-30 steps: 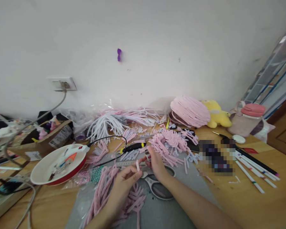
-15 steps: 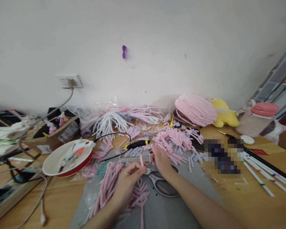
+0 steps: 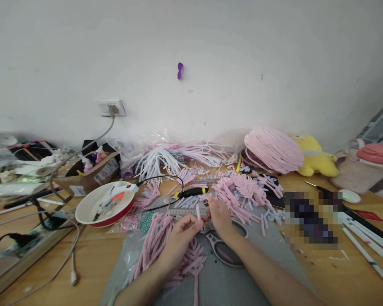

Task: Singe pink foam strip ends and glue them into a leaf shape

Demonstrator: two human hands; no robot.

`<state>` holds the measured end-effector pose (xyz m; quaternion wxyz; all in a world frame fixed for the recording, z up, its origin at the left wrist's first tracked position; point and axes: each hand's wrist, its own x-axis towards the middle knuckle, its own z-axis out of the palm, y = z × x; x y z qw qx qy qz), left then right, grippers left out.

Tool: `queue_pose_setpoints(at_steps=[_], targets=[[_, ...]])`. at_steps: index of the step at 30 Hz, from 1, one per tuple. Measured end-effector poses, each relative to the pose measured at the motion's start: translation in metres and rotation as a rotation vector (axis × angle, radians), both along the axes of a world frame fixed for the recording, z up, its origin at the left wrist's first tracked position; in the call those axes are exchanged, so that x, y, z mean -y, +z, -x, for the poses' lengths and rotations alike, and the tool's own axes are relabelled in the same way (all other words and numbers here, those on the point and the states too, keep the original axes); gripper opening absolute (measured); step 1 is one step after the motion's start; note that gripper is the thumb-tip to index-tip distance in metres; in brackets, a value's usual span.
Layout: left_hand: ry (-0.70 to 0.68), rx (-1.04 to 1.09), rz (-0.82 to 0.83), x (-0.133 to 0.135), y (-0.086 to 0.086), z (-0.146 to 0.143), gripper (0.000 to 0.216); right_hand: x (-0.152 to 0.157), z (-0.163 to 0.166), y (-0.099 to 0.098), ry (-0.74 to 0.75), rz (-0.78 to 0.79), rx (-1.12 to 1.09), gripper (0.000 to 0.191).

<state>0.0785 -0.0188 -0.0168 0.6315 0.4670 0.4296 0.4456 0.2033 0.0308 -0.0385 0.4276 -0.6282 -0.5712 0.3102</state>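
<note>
My left hand [image 3: 180, 236] pinches a short pink pipe-cleaner piece [image 3: 198, 212] upright between thumb and fingers. My right hand [image 3: 220, 217] is closed just beside it, its fingertips meeting the same piece over a metal ruler [image 3: 187, 211]. Both hands hover above a grey mat [image 3: 230, 280]. Bent pink pipe-cleaner shapes [image 3: 191, 259] lie under my left wrist, and a long pink bundle [image 3: 151, 244] lies to its left. Scissors [image 3: 225, 250] rest under my right wrist.
A red-and-white bowl [image 3: 104, 206] holds a glue gun. A black-and-yellow tool [image 3: 191, 192] with a cord lies behind the ruler. More pink pieces [image 3: 239, 191], a pink coil [image 3: 272, 148], a yellow plush [image 3: 314, 159] and pens [image 3: 367, 250] crowd the wooden table.
The view has swung left, so everything sits further right in frame. My hands stay together on the pink piece, barely moving relative to the ruler.
</note>
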Motion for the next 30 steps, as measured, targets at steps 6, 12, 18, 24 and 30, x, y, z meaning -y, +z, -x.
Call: queue_pose_setpoints(at_steps=[6, 12, 18, 24, 30], targets=[[0.011, -0.078, -0.022, -0.0020, -0.0017, 0.0007, 0.027, 0.0001, -0.0004, 0.0001, 0.020, 0.015, 0.016, 0.052], [0.006, -0.141, -0.043, -0.0038, -0.0040, 0.0011, 0.024, -0.0004, -0.0015, -0.0021, 0.055, 0.033, -0.059, 0.055], [0.025, -0.165, -0.073, -0.0037, -0.0027, 0.0007, 0.026, -0.0013, -0.0017, -0.0066, 0.069, 0.032, -0.049, 0.052], [0.038, -0.193, -0.071, -0.0023, 0.0014, 0.0004, 0.027, 0.0011, 0.0004, -0.0031, 0.044, 0.054, 0.003, 0.048], [0.030, -0.179, -0.075, -0.0038, -0.0030, 0.0009, 0.027, 0.0004, 0.0011, -0.0036, 0.032, 0.066, 0.006, 0.046]])
